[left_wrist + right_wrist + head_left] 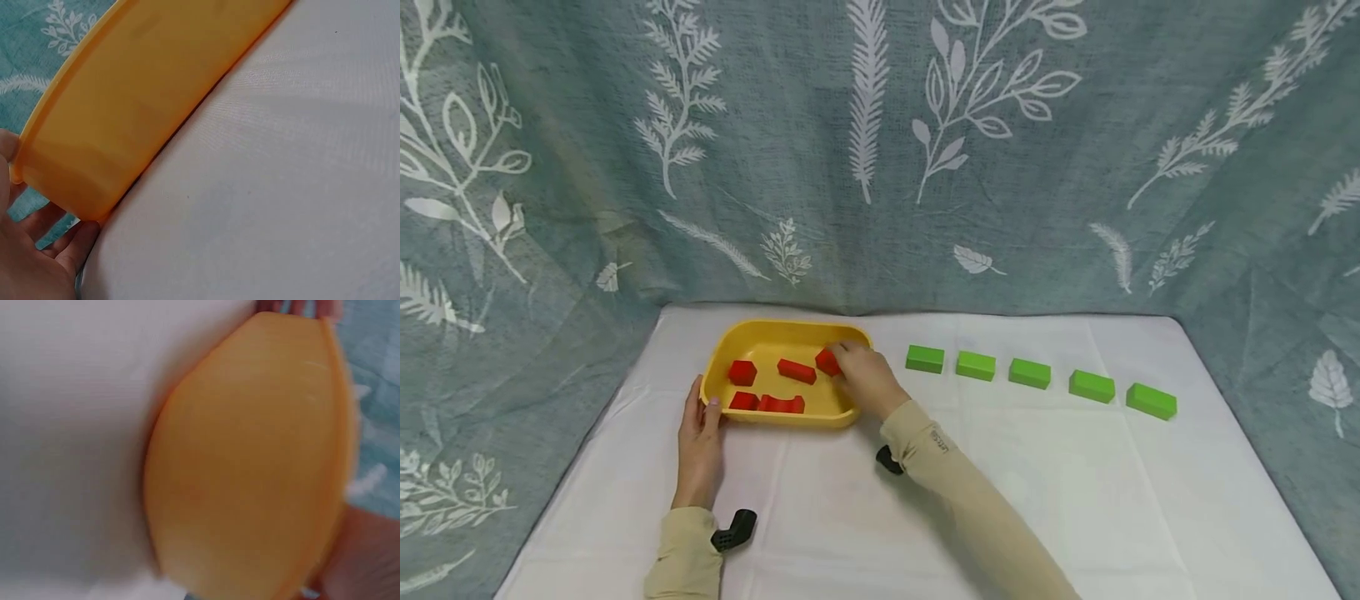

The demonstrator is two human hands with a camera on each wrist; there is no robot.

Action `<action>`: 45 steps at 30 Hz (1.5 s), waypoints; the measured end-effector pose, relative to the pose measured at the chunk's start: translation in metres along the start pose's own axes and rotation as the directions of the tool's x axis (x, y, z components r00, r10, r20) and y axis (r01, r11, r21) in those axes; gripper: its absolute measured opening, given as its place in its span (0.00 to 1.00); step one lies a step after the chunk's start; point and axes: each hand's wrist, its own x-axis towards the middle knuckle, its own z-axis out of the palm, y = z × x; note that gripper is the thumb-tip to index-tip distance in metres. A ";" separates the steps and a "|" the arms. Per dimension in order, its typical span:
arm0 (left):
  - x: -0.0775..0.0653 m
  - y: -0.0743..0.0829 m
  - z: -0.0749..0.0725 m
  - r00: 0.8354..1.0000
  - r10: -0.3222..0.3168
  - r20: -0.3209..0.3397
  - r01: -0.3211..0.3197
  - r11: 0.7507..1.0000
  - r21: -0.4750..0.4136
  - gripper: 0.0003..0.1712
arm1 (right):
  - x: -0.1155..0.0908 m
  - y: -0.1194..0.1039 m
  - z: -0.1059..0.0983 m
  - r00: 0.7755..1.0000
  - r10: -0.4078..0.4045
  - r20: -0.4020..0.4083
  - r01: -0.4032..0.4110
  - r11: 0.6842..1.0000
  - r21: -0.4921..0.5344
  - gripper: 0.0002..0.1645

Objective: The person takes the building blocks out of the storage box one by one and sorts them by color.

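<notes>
A yellow plastic basin stands at the back left of the table, with several red toy blocks in it. At its left end my left hand grips the rim, thumb on the near side and fingers round the outer wall; the left wrist view shows those fingers against the basin wall. My right hand reaches over the right end and holds a red block at its fingertips; the thumb is hidden. In the blurred right wrist view the basin wall hides most of this hand.
Several green rectangular blocks lie in a spaced row right of the basin. Inside the basin are a red bar, a notched red block and other red pieces. A patterned curtain hangs behind the white-covered table.
</notes>
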 end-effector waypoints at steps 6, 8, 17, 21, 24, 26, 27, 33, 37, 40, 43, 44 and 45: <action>-0.001 -0.001 0.010 1.000 0.005 0.014 -0.004 1.000 -0.018 0.34 | 0.011 -0.004 0.012 0.993 0.120 0.016 -0.115 0.976 -0.185 0.18; -0.001 -0.001 0.011 1.000 0.005 0.014 -0.005 1.000 -0.006 0.34 | 0.008 -0.002 0.010 0.994 0.106 -0.021 -0.108 0.983 -0.151 0.21; 0.000 0.003 0.010 1.000 0.023 0.013 -0.023 1.000 0.012 0.34 | -0.012 0.013 -0.009 0.983 0.087 -0.159 -0.037 0.955 0.294 0.31; 0.000 0.003 0.011 1.000 0.016 0.020 -0.016 1.000 0.006 0.34 | -0.024 0.023 -0.017 0.974 0.137 -0.178 -0.028 0.862 0.506 0.32; 0.000 0.003 0.011 1.000 0.019 0.025 -0.019 1.000 0.007 0.34 | -0.036 0.036 -0.023 0.959 0.187 -0.212 -0.012 0.776 0.630 0.33; 0.001 0.003 0.010 1.000 0.021 0.021 -0.021 1.000 0.010 0.34 | -0.044 0.046 -0.027 0.945 0.223 -0.239 0.002 0.728 0.686 0.33; 0.001 0.003 0.009 1.000 0.023 0.017 -0.024 1.000 0.011 0.34 | -0.048 0.051 -0.029 0.937 0.243 -0.252 0.005 0.709 0.705 0.33; 0.001 0.003 0.004 1.000 0.025 0.006 -0.025 1.000 0.014 0.35 | -0.071 0.078 -0.030 0.904 0.328 -0.275 -0.023 0.678 0.734 0.33; 0.000 0.002 0.003 1.000 0.021 0.007 -0.021 1.000 0.020 0.35 | -0.085 0.091 -0.018 0.925 0.310 -0.219 -0.082 0.727 0.682 0.34; -0.001 0.001 0.002 1.000 0.017 0.006 -0.017 0.999 0.028 0.34 | -0.092 0.098 -0.009 0.949 0.283 -0.143 -0.121 0.742 0.660 0.34; -0.002 0.000 0.002 1.000 0.011 0.002 -0.011 1.000 0.027 0.34 | -0.096 0.101 -0.004 0.961 0.261 -0.093 -0.146 0.762 0.630 0.34; -0.002 0.000 0.003 1.000 0.013 0.001 -0.013 1.000 0.023 0.34 | -0.097 0.102 -0.004 0.962 0.258 -0.084 -0.151 0.767 0.623 0.34; -0.002 0.000 0.003 1.000 0.014 -0.001 -0.014 1.000 0.020 0.34 | -0.098 0.102 -0.004 0.963 0.258 -0.075 -0.158 0.769 0.619 0.34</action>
